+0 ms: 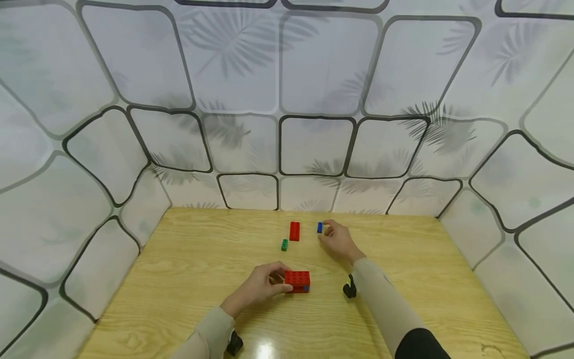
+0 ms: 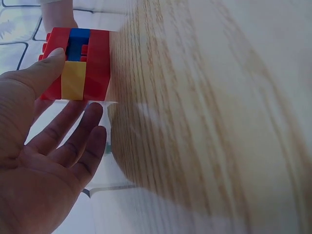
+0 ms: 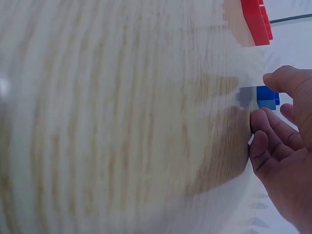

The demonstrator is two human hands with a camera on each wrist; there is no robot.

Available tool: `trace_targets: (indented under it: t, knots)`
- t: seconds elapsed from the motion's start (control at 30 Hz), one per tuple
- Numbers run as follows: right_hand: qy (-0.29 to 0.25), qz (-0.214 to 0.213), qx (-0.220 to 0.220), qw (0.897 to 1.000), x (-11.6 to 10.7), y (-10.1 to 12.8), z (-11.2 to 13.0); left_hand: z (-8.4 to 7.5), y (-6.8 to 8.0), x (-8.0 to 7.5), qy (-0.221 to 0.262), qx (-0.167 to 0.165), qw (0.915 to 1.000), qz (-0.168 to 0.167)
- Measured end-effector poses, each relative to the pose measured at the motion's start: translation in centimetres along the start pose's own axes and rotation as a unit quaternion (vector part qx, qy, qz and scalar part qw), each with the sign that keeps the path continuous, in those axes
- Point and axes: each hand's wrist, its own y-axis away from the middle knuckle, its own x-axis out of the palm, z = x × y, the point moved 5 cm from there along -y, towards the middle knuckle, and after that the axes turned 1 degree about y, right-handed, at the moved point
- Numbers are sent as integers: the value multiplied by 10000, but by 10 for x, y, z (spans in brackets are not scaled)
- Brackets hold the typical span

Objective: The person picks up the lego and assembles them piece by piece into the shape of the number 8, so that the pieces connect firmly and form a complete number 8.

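Note:
A small stack of bricks stands on the table in front of me, red on top and at the bottom. Between its red layers the left wrist view shows a yellow brick and blue ones. My left hand holds the stack at its left end, thumb on the near side and index finger behind. Farther off, my right hand is beside a small blue brick standing on the table. Its thumb and fingers lie spread around that brick, without a visible grip.
A long red brick lies left of the blue one, and a small green brick is just nearer. The wooden table ends at patterned cloth walls at the back and sides.

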Motion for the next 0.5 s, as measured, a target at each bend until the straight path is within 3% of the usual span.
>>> trace_targets:
  t: [0.5]
  knots:
    - [315, -147, 163, 9993, 5, -11, -3, -2, 2, 0, -57, 20, 10000, -2]
